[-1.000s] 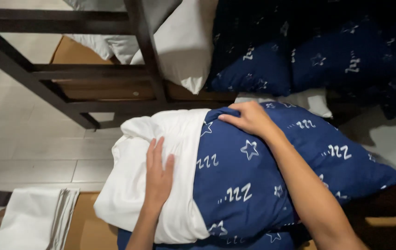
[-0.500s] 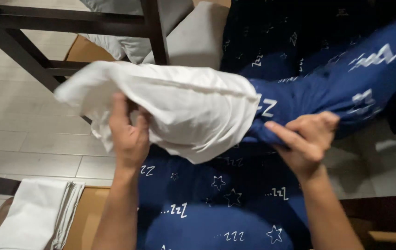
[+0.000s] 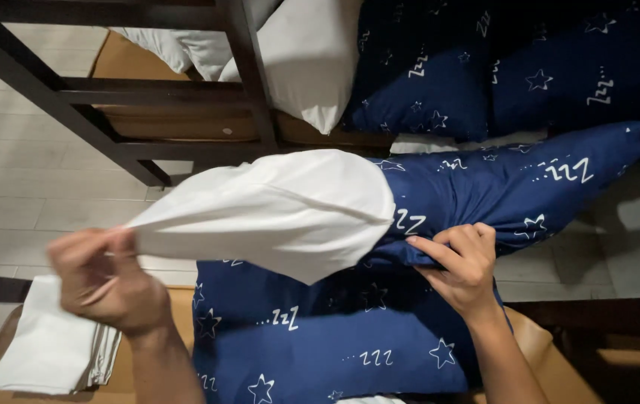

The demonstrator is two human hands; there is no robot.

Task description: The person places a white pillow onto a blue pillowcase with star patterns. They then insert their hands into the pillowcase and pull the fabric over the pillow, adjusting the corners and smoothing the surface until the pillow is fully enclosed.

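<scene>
You had the white pillow (image 3: 282, 209) held up in the air between your two hands, half of it inside the navy star-print pillowcase (image 3: 529, 187) and half bare. Your left hand (image 3: 107, 280), blurred in the head view, was closed in a pinch on the pillow's bare pointed corner, drawn out toward the left. Your right hand (image 3: 462, 262) was closed on the lower edge of the pillowcase at its mouth, the fingers folded over the navy cloth just under the pillow. The pillowcase ran away to the right and tapered to a corner over the tiled floor (image 3: 28, 194). By the look of it, the step in hand was working pillow and pillowcase along each other at the mouth; from this single view I could not tell which way the pillow was travelling. Either way, the next move called for the two hands to pull against each other along the pillow's length. It also needed a firm hold on the cloth edge, so the mouth did not bunch around the widest part of the pillow. Below your arms lay a second navy pillow (image 3: 320, 344) on a brown surface (image 3: 178, 307), with a stack of folded white cloth (image 3: 47, 348) just to its left. Behind stood a dark wooden frame (image 3: 249, 82) with more white pillows (image 3: 309, 60) and navy pillows (image 3: 440, 82) heaped beyond it.
</scene>
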